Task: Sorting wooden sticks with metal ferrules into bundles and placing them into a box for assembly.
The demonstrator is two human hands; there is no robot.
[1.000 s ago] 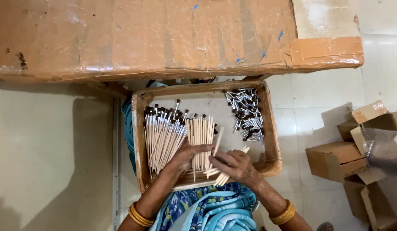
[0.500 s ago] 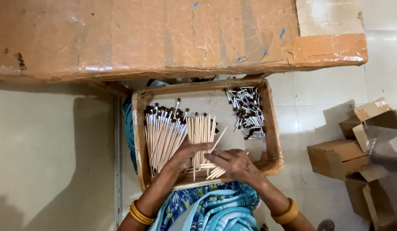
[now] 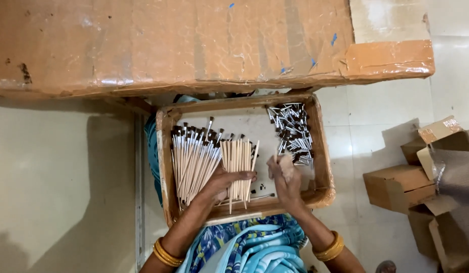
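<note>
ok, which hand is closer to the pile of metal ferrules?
Right. The right hand sits at the lower edge of the ferrule pile; the left hand rests on the plain sticks, further off.
</note>
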